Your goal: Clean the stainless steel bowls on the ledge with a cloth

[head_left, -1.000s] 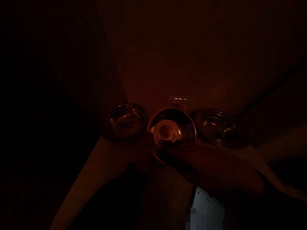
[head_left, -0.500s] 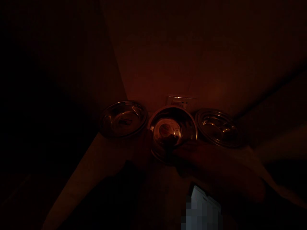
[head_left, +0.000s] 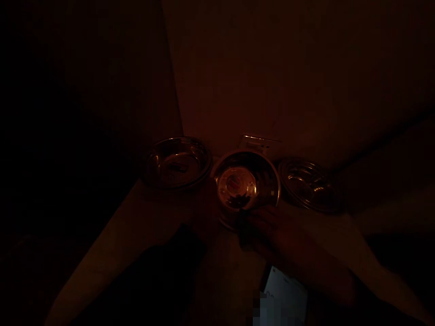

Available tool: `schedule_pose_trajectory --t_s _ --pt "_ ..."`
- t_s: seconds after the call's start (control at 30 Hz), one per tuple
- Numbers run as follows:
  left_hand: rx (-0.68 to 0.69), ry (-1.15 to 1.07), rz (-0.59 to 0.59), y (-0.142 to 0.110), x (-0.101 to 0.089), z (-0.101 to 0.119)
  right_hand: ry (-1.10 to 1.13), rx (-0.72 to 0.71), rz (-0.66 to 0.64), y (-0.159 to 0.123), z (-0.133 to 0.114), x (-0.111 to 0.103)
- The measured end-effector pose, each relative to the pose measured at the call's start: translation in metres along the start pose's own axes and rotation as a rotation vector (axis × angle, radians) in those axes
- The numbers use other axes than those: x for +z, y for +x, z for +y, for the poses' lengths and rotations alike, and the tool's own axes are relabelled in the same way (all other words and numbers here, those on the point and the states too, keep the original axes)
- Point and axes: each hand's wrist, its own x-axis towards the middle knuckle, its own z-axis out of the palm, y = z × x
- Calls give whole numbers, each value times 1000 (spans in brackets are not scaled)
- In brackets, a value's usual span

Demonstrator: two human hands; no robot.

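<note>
The picture is very dark. A shiny metal bowl (head_left: 238,179) sits in the middle of the table, tilted toward me so that its inside shows, with a reddish mark on its bottom. At its left side my left hand (head_left: 207,206) grips the rim; the fingers are barely lit. My right hand (head_left: 273,224) is at the bowl's near right rim, its fingers bent over a dark, crumpled cloth (head_left: 245,228) that presses against the bowl's outside.
Metal plates (head_left: 178,167) lie to the left and a stack of metal plates (head_left: 307,185) to the right. Behind the bowl, a socket panel (head_left: 260,142) is set in the wall. A lit phone screen (head_left: 285,290), partly pixelated, lies on the table (head_left: 224,276) near the front.
My right hand has drawn back slightly from inside the rim to the near edge with the dark cloth. My left hand stays at the bowl's left side. The view has shifted slightly.
</note>
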Motion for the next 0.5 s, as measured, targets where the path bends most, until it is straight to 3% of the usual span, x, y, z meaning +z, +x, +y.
schedule_pose_trajectory --t_s 0.2,0.37,0.5 --pt "-134 31 78 -3 3 3 177 57 10 18 -18 8" --pt "8 90 32 -2 -2 4 122 44 -28 7 -8 -1" --pt "2 61 15 -2 0 0 49 39 -55 -5 1 -8"
